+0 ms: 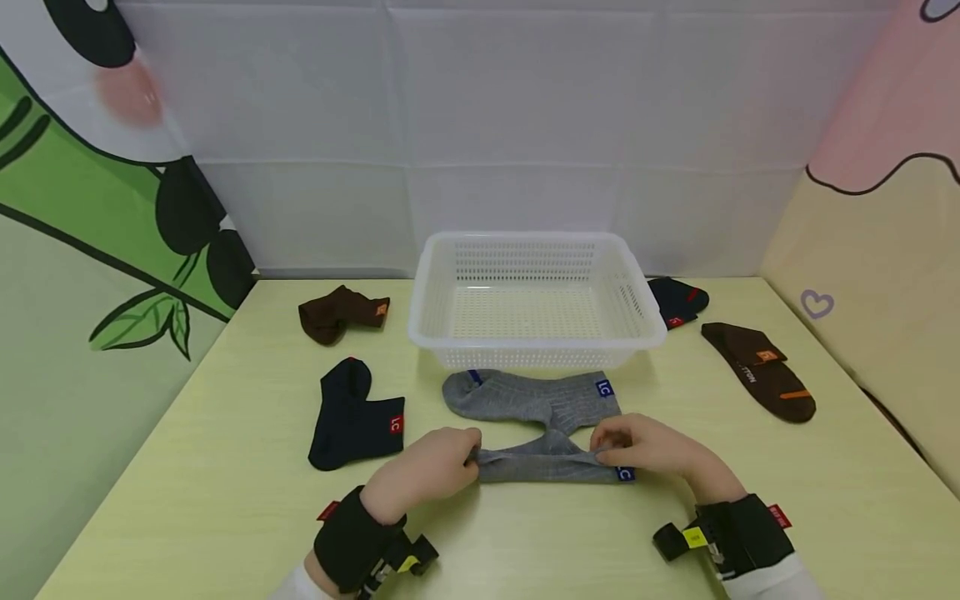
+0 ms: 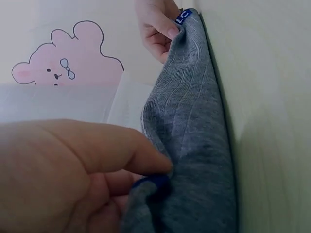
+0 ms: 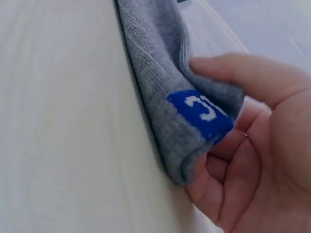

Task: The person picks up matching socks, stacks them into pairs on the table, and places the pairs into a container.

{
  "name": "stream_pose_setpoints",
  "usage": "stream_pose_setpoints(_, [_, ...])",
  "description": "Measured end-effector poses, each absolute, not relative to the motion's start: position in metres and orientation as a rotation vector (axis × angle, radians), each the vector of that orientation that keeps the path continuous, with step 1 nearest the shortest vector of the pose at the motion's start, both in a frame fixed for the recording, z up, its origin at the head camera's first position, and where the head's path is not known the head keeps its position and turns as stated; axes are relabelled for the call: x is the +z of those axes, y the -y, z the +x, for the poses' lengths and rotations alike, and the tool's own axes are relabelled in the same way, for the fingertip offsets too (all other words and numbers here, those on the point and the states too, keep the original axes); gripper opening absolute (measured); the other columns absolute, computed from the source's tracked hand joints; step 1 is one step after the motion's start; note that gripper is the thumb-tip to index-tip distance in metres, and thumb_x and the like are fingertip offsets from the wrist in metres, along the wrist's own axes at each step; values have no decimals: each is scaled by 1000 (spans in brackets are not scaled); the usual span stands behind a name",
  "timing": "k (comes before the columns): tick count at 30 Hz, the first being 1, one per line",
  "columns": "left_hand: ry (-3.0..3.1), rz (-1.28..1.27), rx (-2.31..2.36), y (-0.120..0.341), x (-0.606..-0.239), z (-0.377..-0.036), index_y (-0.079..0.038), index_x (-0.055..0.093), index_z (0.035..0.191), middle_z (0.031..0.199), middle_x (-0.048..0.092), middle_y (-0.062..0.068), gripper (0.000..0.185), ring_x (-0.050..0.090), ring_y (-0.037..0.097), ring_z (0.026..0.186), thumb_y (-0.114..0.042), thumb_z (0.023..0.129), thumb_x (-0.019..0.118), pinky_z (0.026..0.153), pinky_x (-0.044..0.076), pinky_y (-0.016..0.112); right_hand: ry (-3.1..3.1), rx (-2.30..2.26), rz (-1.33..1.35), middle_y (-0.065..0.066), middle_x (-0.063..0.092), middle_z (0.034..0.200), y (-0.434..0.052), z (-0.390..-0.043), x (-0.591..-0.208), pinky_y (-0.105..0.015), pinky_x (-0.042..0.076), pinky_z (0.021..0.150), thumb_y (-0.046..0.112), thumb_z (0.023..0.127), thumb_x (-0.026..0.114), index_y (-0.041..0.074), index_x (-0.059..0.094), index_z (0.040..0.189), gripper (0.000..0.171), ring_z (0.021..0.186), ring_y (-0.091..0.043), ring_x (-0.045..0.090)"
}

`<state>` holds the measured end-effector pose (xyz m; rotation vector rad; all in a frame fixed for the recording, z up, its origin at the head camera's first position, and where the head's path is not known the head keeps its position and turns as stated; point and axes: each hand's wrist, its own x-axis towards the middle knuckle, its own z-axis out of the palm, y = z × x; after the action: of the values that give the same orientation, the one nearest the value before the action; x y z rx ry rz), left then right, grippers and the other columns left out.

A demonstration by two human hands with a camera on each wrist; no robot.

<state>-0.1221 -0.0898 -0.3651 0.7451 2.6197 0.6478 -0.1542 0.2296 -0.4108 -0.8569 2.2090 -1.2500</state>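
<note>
Near the front edge of the tabletop (image 1: 225,517), a ribbed grey sock (image 1: 551,465) with a blue "LC" tag is stretched flat, pinched at one end by the left hand (image 1: 431,467) and at the tagged cuff by the right hand (image 1: 648,446). A second grey sock (image 1: 528,396) is laid just behind it, against a white perforated basket (image 1: 536,300). Navy socks (image 1: 352,417) and brown socks (image 1: 761,367) are scattered toward both side edges. Pale yellow-green wood is seen beneath, cartoon-printed sheets behind.
</note>
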Motion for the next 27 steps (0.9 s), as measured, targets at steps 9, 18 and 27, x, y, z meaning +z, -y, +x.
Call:
stream_pose_setpoints(9, [-2633, 794, 604, 94, -374, -131, -7, 52, 81, 68, 43, 0, 14, 38, 14, 62, -7, 86, 66, 60, 29, 30, -2214, -1281, -852, 3, 61, 96, -240, -160, -424, -21, 44, 63, 12, 82, 72, 1, 62, 103, 26, 74, -1, 50])
stream_pose_setpoints(18, [-2562, 841, 550, 97, -369, -132, -10, 52, 73, 64, 39, -3, 20, 34, 12, 60, -4, 89, 63, 60, 28, 29, -2075, -1408, -947, 16, 57, 86, -246, -163, -426, -22, 44, 60, 2, 87, 62, -3, 63, 90, 6, 71, 2, 47])
stream_pose_setpoints(27, [-2703, 589, 629, 100, -365, -132, -10, 48, 68, 61, 35, -1, 27, 36, 14, 55, -11, 92, 60, 56, 29, 28, -1689, -1765, -767, 14, 57, 98, -251, -161, -432, -19, 45, 76, 5, 99, 41, 23, 59, 105, 26, 87, 0, 53])
